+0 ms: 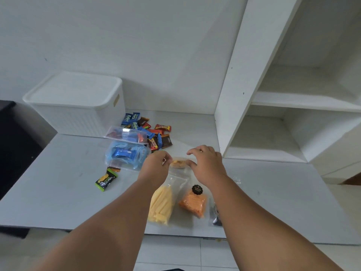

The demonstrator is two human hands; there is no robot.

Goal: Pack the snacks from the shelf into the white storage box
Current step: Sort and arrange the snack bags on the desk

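The white storage box (78, 106) stands at the back left of the table with its lid on. A small clear round tub of orange-brown snacks (178, 163) sits between my hands. My left hand (156, 166) pinches at its left rim. On the other side my right hand (207, 163) hovers with fingers spread and its thumb at the right rim. Nearer to me lie a clear bag of yellow sticks (161, 206) and a bag of orange chips (194, 202). A clear box of blue packets (125, 153) and a heap of small wrapped snacks (154, 133) lie beyond.
A white shelf unit (273, 118) stands at the right, its visible compartments bare. A green-black packet (106, 180) lies at the left of the snacks. A dark packet (215, 216) is half hidden under my right forearm. The table's front edge (97, 228) runs below my arms.
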